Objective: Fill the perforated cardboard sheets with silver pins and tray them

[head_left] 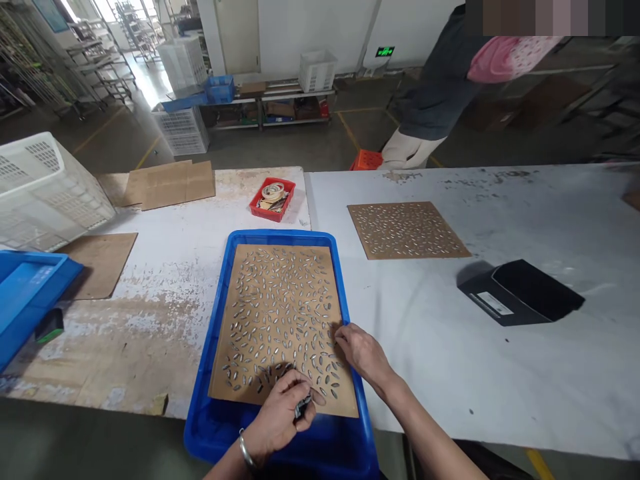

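Note:
A blue plastic tray (345,287) stands at the table's front edge. In it lies a brown cardboard sheet (225,373) covered with many small, silvery, leaf-shaped metal pieces (280,320). Over the sheet's near edge, my left hand (283,410) is closed around a little clump of dark, shiny metal pieces (303,404). My right hand (363,350) reaches over the tray's right rim, its thumb and fingertips pinched together just above the sheet's right side. Whatever those fingertips hold is too small to make out.
Right of the tray lies another cardboard sheet (410,230) with similar pieces, near a black box (520,293). Behind is a red bin (270,200) holding tape. A white crate (50,193), a blue tray (30,287) and cardboard (170,183) occupy the left. A person (435,80) stands beyond the table.

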`<state>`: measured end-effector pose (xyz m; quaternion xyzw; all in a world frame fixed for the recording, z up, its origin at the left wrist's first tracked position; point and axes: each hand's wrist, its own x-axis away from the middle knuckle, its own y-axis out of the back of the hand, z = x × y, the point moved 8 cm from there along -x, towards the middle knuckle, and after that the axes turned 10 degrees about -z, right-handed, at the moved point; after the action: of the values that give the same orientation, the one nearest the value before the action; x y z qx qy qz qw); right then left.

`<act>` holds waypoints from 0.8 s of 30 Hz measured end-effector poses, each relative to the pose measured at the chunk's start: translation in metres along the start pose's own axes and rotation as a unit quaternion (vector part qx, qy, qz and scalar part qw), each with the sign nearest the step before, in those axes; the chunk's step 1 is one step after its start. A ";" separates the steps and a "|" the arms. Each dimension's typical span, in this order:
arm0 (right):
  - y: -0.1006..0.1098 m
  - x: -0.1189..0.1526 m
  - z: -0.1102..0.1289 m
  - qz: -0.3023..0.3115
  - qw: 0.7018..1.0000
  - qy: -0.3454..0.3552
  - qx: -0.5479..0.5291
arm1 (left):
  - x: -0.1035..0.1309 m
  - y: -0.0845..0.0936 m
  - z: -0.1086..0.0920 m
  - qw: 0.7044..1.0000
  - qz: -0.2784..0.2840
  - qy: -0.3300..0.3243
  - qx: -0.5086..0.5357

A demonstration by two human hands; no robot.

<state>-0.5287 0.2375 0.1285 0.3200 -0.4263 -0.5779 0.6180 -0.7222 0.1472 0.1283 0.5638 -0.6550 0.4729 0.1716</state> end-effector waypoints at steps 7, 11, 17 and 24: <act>0.017 -0.013 0.010 -0.044 0.999 0.009 -0.024 | 0.007 0.010 -0.003 0.999 -0.033 0.001 0.033; 0.015 -0.032 0.044 -0.053 0.996 0.075 -0.004 | 0.005 0.015 -0.001 0.998 -0.042 -0.002 0.052; -0.005 -0.053 0.064 -0.038 0.989 0.121 0.076 | -0.001 0.027 0.008 0.997 -0.062 -0.006 0.049; -0.018 -0.056 0.065 -0.027 0.978 0.171 0.115 | -0.007 0.033 0.008 0.996 -0.059 -0.030 0.057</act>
<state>-0.5931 0.2966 0.1315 0.4943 -0.3696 -0.4782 0.6248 -0.7469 0.1423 0.1049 0.6247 -0.5971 0.4814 0.1470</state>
